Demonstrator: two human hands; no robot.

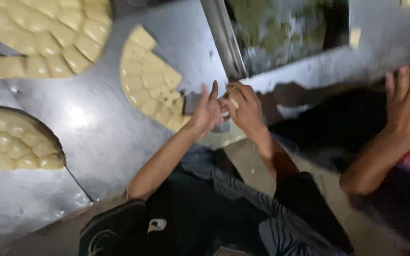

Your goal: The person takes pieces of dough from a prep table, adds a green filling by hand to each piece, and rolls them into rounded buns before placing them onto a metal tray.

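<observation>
left hand (207, 111), right hand (244, 108), fingertips touching
</observation>
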